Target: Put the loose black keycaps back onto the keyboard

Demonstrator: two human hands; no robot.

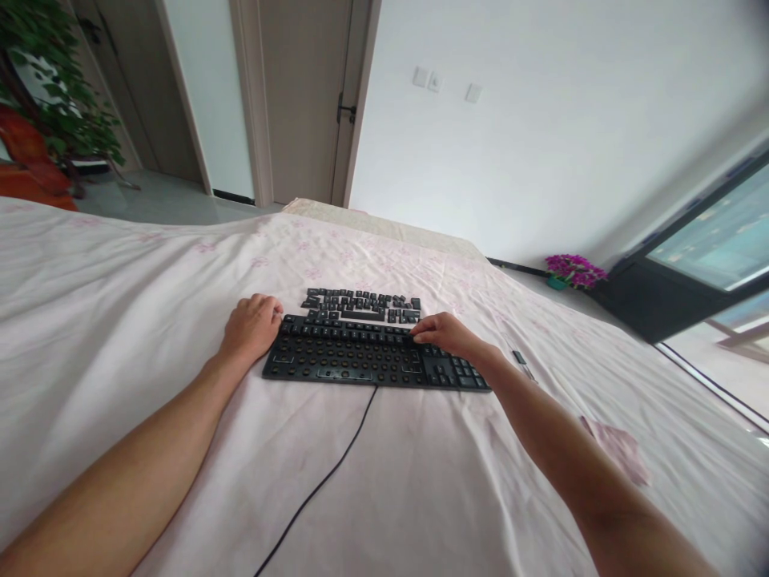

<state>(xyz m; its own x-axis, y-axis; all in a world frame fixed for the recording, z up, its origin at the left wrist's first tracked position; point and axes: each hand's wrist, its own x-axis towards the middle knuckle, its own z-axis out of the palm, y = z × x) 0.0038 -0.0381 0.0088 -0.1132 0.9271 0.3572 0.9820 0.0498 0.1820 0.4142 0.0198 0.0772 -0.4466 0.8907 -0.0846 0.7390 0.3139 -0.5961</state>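
Observation:
A black keyboard [345, 375] lies on the pale bedsheet, its cord running toward me. The main letter area has bare switches without keycaps, while caps stand in the upper rows and on the number pad. Just beyond its far edge, loose black keycaps [364, 315] are laid out in rows, with a long space bar among them. My left hand [251, 322] is curled at the keyboard's far left corner, fingers closed against its edge. My right hand [443, 332] pinches at the right end of the upper key row; what lies between the fingertips is hidden.
The pink-patterned bedsheet [180, 272] spreads all around. A small dark tool [520, 357] and a pink cloth [618, 449] lie to the right. The black cord [328, 474] crosses the sheet. Beyond the bed are a door [303, 96], a plant [78, 120] and purple flowers [575, 270].

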